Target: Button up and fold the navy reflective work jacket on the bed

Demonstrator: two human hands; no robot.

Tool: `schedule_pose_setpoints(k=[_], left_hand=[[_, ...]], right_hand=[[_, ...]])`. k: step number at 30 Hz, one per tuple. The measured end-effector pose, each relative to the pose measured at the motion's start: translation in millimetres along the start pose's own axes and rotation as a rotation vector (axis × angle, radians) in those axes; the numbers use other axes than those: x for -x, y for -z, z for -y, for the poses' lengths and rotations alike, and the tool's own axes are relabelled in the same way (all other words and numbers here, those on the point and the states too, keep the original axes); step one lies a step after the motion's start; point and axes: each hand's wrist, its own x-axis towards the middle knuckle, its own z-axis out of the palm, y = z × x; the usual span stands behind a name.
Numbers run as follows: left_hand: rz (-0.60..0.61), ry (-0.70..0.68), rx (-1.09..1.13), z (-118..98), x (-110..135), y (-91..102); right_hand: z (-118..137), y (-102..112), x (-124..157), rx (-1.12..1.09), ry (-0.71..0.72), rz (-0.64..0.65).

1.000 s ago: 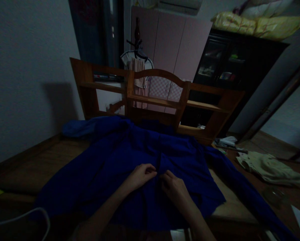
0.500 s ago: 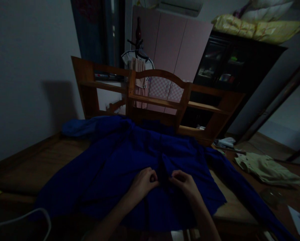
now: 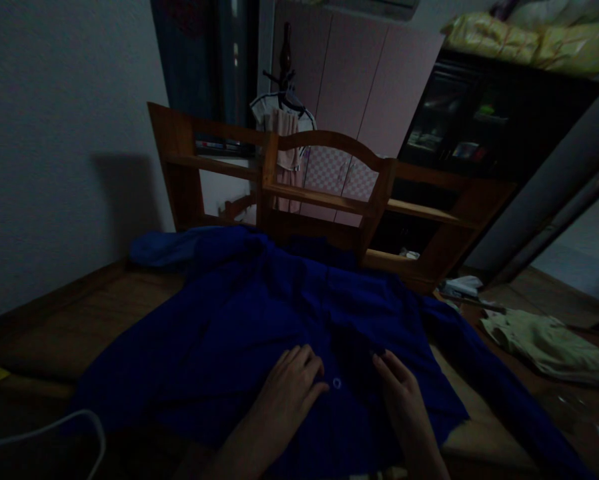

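Observation:
A dark blue shirt (image 3: 239,313) lies spread out front-up on a wooden bed surface (image 3: 79,320). My left hand (image 3: 292,387) rests flat on the left side of its front opening, fingers stretched out. My right hand (image 3: 402,393) lies on the right side of the opening with its fingertips touching the cloth edge. Between the two hands a small round button (image 3: 336,383) shows on the shirt. The room is dim.
A wooden headboard with shelves (image 3: 324,193) stands behind the shirt. A pale green garment (image 3: 544,337) lies at the right. A white cable (image 3: 54,427) curves at the lower left. Clothes hang on a rack (image 3: 282,113) before a pink wardrobe; a dark cabinet (image 3: 479,120) stands right.
Both hands were pinching the shirt's front edges together at the opening. Now they have let go and lie flatter and lower on the cloth, and a button shows between them.

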Motion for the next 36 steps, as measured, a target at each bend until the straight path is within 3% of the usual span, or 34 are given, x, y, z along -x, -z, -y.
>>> schedule_pose_setpoints(k=[6,9,15,24,29,36], left_hand=[[0.01,0.049,0.117,-3,-17,-42.2],[0.036,0.088,0.146,-1,-20,-54.0],[-0.016,0.172,0.129,-11,-23,-57.3],[-0.06,0.27,0.29,-22,-35,-54.6],[-0.191,0.301,0.514,-29,-37,-61.2],[-0.34,0.307,0.708,-27,-29,-73.2]], right_hand=[[-2,3,1,0.093,0.08,0.025],[2,1,5,0.178,0.153,0.047],[14,-9,14,0.316,0.284,0.249],[18,-10,19,0.326,0.31,0.226],[15,-7,17,0.286,0.328,0.166],[22,-14,20,0.369,0.343,0.218]])
